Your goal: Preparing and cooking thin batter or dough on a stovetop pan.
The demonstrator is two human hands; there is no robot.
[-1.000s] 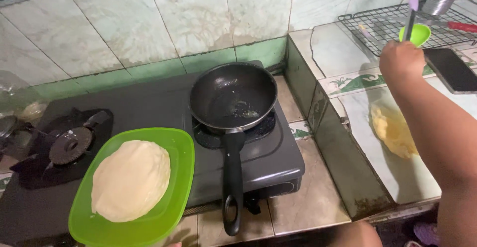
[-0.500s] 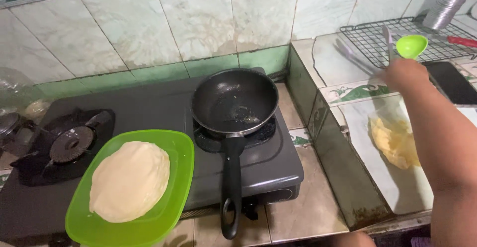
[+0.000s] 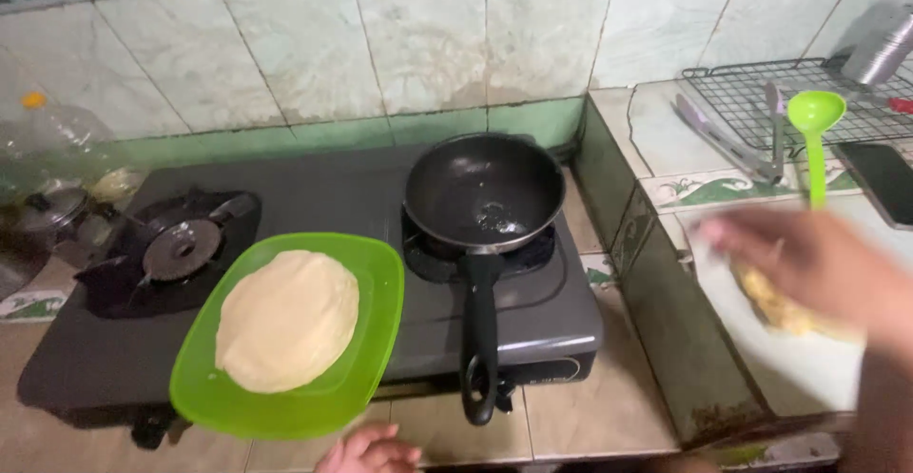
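At right the right hand (image 3: 808,264), blurred, fingers clamped on the ladle (image 3: 816,116); the left hand (image 3: 371,451), fingers hidden, supports the plate (image 3: 376,273) of dough (image 3: 285,321) from below.

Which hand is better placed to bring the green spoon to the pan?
Probably the right hand: it holds the green spoon, beside the pan. The left hand is low, by the plate.

A plate (image 3: 376,288) is lying on the stove's (image 3: 314,188) front edge, carrying a flat round of dough (image 3: 287,319). To its right a pan (image 3: 483,191) is sitting on the burner. Further right, tongs (image 3: 728,138) are resting against a wire rack (image 3: 751,97) on the table (image 3: 656,121).
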